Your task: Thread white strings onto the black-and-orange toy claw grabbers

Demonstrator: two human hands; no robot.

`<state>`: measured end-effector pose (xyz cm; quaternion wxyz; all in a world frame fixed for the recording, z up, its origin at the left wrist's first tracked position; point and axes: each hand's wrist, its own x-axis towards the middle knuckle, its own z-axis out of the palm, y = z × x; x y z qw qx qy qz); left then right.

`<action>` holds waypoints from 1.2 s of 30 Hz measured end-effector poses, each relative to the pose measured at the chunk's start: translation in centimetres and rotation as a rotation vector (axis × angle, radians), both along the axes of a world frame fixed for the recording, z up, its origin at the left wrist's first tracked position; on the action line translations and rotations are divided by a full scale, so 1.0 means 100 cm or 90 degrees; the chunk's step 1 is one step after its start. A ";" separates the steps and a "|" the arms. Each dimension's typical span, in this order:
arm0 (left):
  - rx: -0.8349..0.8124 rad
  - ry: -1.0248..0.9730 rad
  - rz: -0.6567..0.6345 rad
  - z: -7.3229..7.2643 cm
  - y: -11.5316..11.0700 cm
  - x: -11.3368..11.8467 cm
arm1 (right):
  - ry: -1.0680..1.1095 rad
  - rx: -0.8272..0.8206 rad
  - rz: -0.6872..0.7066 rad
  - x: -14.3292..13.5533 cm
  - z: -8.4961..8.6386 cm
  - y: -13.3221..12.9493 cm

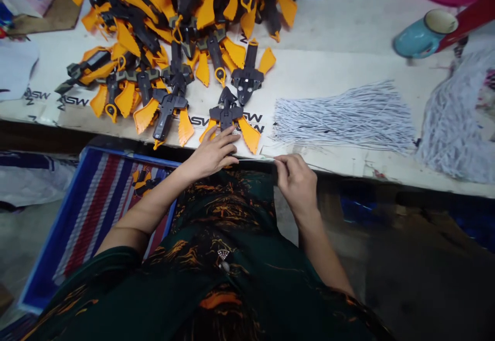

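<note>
The front edge of the white worktable (328, 156) crosses the frame, sloping down toward the right. The left hand (216, 150) lies over this edge at centre, fingers extended onto the lower end of a black plastic winged toy with orange serrated wings (226, 111); whether it grips the toy cannot be told. The right hand (297, 178) is just beyond the edge, thumb and index finger pinching a thin white cord (255, 160). The cord runs nearly straight to the left thumb.

A narrow strip of printed white sheet separates the toy from a flat bundle of fine white cords (340, 116) at right of centre. A broader band of sheet extends above the bundle toward a glossy, light-blue cylindrical mug (413, 41), upper right. Similar rigid toys form an overlapping heap (154, 16), upper left. A blue-rimmed tray with striped woven lining (96, 217) sits below the edge, lower left.
</note>
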<state>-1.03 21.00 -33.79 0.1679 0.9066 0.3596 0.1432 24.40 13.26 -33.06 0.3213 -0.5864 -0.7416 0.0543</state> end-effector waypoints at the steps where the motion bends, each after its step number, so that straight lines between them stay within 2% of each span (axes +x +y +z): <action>1: -0.020 -0.018 0.008 0.003 -0.001 -0.001 | 0.012 0.016 -0.006 0.000 0.003 -0.001; 4: -0.085 -0.114 0.041 0.018 -0.005 0.006 | 0.063 0.051 0.044 -0.019 0.007 -0.004; 7: -0.217 -0.226 0.076 0.031 -0.005 0.022 | 0.076 0.068 0.168 -0.051 0.004 -0.004; 10: -0.369 -0.294 0.112 0.034 -0.001 0.033 | 0.071 0.076 0.243 -0.076 -0.006 0.000; 12: -0.390 -0.295 0.139 0.033 0.002 0.035 | 0.080 0.080 0.251 -0.083 -0.012 0.004; 16: -0.295 -0.262 0.201 0.029 0.006 0.035 | 0.075 0.087 0.266 -0.085 -0.019 0.006; 18: -0.282 -0.255 0.223 0.029 0.005 0.036 | 0.067 0.076 0.289 -0.086 -0.020 0.004; 20: -0.318 -0.265 0.213 0.029 0.005 0.038 | 0.054 0.059 0.312 -0.089 -0.021 0.001; 23: -0.350 -0.267 0.155 0.027 0.006 0.040 | 0.037 0.031 0.322 -0.094 -0.022 -0.002; 25: -0.269 -0.243 0.125 0.024 0.007 0.038 | 0.050 0.022 0.318 -0.093 -0.024 -0.002; 28: -0.079 -0.174 0.091 0.015 0.011 0.034 | 0.079 0.045 0.308 -0.083 -0.029 -0.005; 32: 0.040 -0.059 0.053 0.004 0.014 0.033 | 0.129 0.043 0.246 -0.057 -0.035 -0.008; 36: 0.066 -0.007 0.052 0.002 0.014 0.038 | 0.194 0.024 0.102 -0.033 -0.036 0.000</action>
